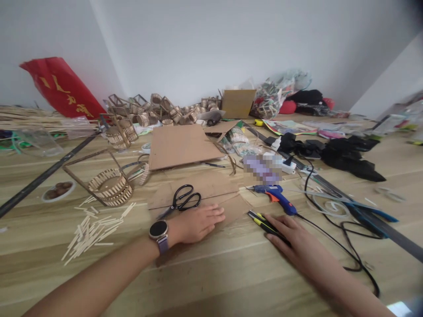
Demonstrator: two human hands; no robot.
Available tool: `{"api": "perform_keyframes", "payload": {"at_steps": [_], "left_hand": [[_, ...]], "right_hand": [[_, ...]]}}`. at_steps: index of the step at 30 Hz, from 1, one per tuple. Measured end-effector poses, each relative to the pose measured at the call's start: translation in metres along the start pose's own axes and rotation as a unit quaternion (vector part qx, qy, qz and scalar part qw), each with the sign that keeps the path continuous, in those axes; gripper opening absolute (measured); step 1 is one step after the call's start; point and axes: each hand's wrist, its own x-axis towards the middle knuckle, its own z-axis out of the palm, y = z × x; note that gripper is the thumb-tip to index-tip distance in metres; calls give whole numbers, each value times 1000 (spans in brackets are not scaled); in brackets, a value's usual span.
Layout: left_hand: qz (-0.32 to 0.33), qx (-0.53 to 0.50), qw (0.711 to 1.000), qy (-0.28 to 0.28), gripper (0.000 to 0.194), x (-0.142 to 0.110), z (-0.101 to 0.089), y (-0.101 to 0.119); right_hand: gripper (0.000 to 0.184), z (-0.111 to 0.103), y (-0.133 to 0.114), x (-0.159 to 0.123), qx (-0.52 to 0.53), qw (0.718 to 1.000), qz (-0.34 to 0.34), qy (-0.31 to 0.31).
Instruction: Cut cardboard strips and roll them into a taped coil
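Observation:
My left hand (196, 223), a watch on its wrist, lies flat with fingers stretched out on a thin cardboard piece (214, 187) on the table. Black-handled scissors (187, 201) rest on that cardboard, just beyond the hand, blades pointing left. In my right hand (292, 237) is a black and yellow utility knife (262, 221), held low at the table with its front end toward the cardboard's right edge. A blue glue gun (276, 194) lies on its side beyond the knife, its nozzle pointing left.
To the left stand a small slatted wooden bucket (112, 187), loose sticks (89, 235) and a bowl of brown balls (57, 192). A larger cardboard sheet (185, 145) lies ahead. The glue gun's black cable (330, 242) loops at right. More small buckets (172, 110) pile up by the wall.

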Motion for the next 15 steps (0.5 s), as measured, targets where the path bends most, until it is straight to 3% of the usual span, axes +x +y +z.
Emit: {"api": "perform_keyframes", "payload": {"at_steps": [3,15], "left_hand": [[43,11,999,2,43,1,-4,-7],[40,18,999,22,45,-1,4,-8]], "right_hand": [[48,2,-1,1,-11,1000,6,5],[47,0,-5,3,-13,1000,16,13]]}}
